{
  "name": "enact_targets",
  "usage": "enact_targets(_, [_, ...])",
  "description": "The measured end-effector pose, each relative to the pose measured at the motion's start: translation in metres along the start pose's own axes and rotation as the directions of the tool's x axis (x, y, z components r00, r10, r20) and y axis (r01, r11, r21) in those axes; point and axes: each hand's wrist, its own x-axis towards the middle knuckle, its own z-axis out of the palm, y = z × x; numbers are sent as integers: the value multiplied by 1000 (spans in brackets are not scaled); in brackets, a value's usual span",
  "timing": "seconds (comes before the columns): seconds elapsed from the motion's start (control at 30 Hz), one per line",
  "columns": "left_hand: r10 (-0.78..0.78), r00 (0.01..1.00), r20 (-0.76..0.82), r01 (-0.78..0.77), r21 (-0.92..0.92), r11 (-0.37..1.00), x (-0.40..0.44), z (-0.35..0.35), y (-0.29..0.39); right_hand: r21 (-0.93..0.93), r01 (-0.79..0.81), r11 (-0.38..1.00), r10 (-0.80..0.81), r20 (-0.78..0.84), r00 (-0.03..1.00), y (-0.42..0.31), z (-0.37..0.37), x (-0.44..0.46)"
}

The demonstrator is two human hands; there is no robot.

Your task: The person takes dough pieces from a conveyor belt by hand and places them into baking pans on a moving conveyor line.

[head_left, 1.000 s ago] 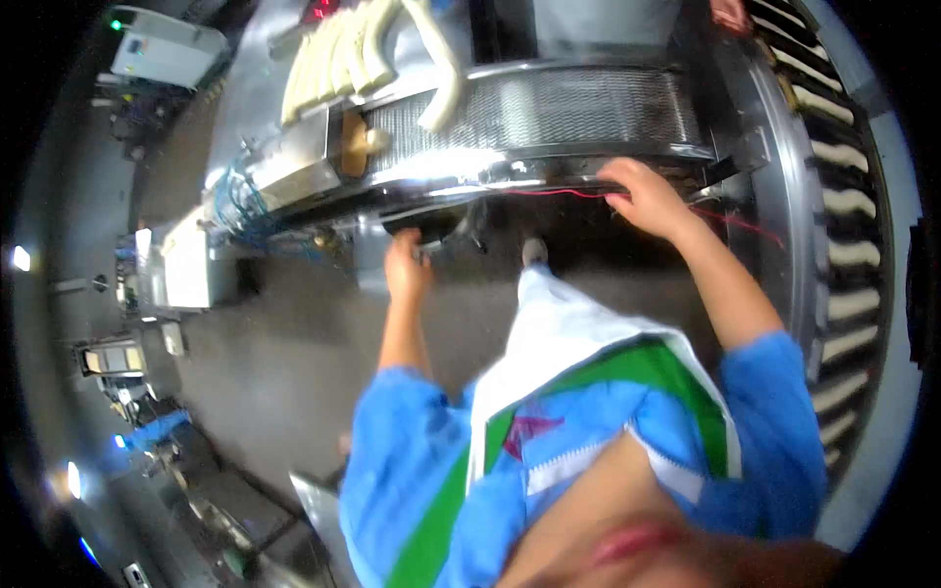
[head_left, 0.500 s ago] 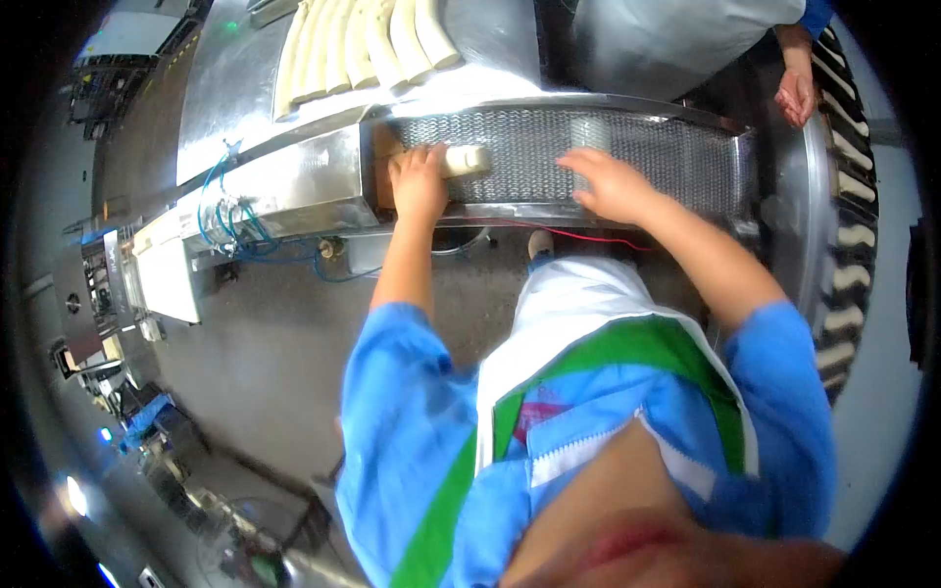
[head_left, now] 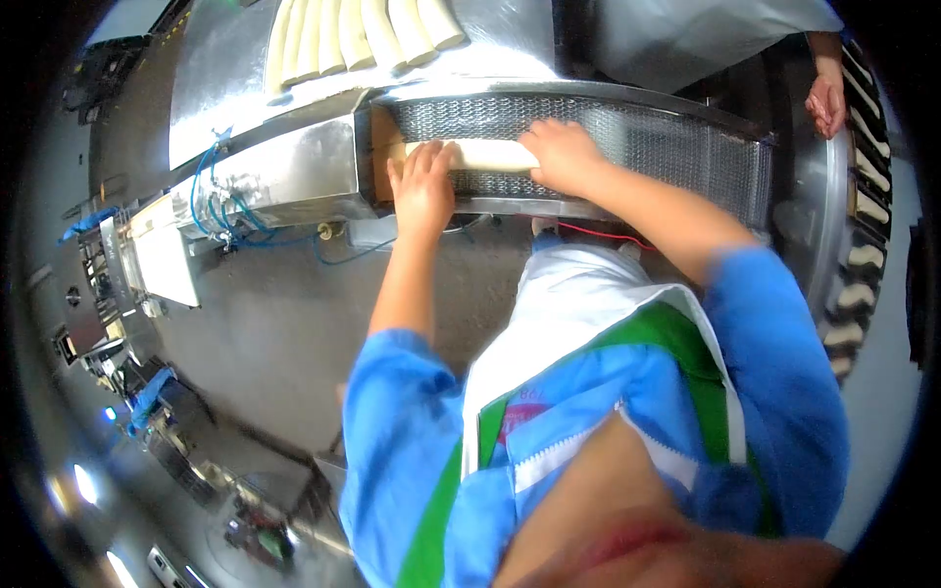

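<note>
A pale dough roll [head_left: 493, 154] lies lengthwise on the metal mesh conveyor [head_left: 676, 162], just outside the opening of a steel housing [head_left: 294, 171]. My left hand [head_left: 425, 188] is closed over its left part, fingers across the top, beside the opening. My right hand [head_left: 566, 157] holds the right end, with the fingertips at the far side of the roll. The undersides of both hands and the roll's far left end are partly hidden.
Several long dough rolls [head_left: 358, 39] lie side by side on the steel table [head_left: 221, 88] beyond the conveyor. Another person's hand [head_left: 826, 103] hangs at upper right, near a curved rack holding dough pieces [head_left: 863, 257]. Blue tubing [head_left: 223, 211] loops along the housing.
My right hand has moved left from above the mesh onto the roll's right end. More of the roll now shows outside the housing; my left hand remains on it.
</note>
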Motion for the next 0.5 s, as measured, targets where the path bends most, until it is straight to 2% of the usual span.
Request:
enact_targets(0.17, [-40, 999, -7, 40, -19, 999, -8, -5, -4, 78, -76, 994, 80, -47, 996, 32, -35, -69])
enact_targets(0.23, [-44, 999, -11, 44, -31, 999, -11, -4, -4, 54, -100, 994, 108, -176, 978, 56, -27, -95])
enact_targets(0.27, [-43, 999, -8, 43, -33, 999, -12, -2, -3, 55, -103, 993, 111, -173, 979, 68, -21, -105])
enact_targets(0.33, [-68, 998, 7, 68, -53, 996, -12, -1, 0, 14, -306, 952, 306, -82, 948, 79, -16, -116])
enact_targets(0.4, [-32, 999, 1, 32, -45, 998, -8, 0, 7, 34, -306, 951, 308, -104, 946, 78, -19, -125])
enact_targets(0.47, [4, 1000, -3, -4, -36, 999, -2, 0, 12, 44, -215, 976, 219, -221, 950, 74, -23, -127])
enact_targets(0.5, [19, 1000, -25, -19, -17, 1000, 3, 1, 13, 45, -215, 976, 219, -223, 950, 75, -23, -127])
